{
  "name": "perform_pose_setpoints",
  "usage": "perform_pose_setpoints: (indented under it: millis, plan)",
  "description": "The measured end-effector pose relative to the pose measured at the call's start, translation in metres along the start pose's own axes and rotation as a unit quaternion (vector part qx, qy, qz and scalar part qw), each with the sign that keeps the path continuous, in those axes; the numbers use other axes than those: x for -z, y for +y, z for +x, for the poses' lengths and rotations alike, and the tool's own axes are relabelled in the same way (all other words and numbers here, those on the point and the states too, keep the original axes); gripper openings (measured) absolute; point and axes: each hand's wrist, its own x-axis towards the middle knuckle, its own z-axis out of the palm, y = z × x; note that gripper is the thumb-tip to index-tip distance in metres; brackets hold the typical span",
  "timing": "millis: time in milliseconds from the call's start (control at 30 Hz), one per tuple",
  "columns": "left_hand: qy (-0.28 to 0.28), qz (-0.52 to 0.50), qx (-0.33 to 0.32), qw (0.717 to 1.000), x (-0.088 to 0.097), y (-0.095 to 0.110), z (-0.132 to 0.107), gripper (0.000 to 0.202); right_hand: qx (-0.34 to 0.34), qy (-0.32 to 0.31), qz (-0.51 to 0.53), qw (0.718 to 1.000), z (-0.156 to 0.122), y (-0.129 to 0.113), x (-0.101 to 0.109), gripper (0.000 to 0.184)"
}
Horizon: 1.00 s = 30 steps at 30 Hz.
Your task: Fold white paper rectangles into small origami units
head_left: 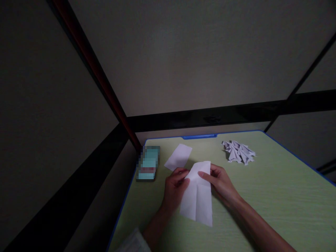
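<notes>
A white sheet of paper (198, 199) with a lengthwise crease is held up between my two hands, above the table. My left hand (173, 187) pinches its left edge, thumb in front and fingers partly behind. On the other side my right hand (222, 180) grips the upper right part, its thumb lying flat on the front face and the other fingers behind the sheet. The paper's upper left corner looks bent or folded back. Another flat white sheet of paper (179, 156) lies on the table just beyond my left hand.
The light green table (275, 196) has a blue rim and a blue handle strip (199, 136) at its far edge. At the left lies a phone (149, 162) with a blurred screen. Several folded white paper pieces (238, 152) form a cluster at the far right. Panelled walls (183, 70) stand close behind.
</notes>
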Motion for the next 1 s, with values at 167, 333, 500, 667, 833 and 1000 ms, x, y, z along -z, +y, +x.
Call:
perform_pose_setpoints:
  millis: [167,333,500,667,833,1000]
  plan:
    - [-0.055,-0.061,0.043,0.996,0.003,0.002,0.001,0.012,0.027,-0.038,-0.028,0.999,0.000,-0.006,0.005,0.018]
    - [-0.097,-0.146,0.156,0.972,0.002,-0.002,0.000,0.037,0.064,-0.102,-0.012,0.993,0.000,-0.010,0.009,0.007]
    - [-0.137,-0.140,0.255,0.947,0.003,-0.008,-0.001,0.024,0.069,-0.100,-0.013,0.993,0.001,-0.013,0.014,0.004]
    - [-0.126,-0.150,0.273,0.942,0.005,-0.007,-0.002,0.019,0.099,-0.116,-0.011,0.988,0.003,-0.016,0.017,0.010]
    - [-0.125,-0.159,0.245,0.948,0.002,-0.007,-0.003,0.029,0.119,-0.118,-0.017,0.986,0.004,-0.015,0.016,0.013]
    - [-0.103,-0.109,0.217,0.965,-0.001,-0.012,-0.003,0.042,0.151,-0.141,-0.093,0.974,0.002,-0.018,0.016,0.016]
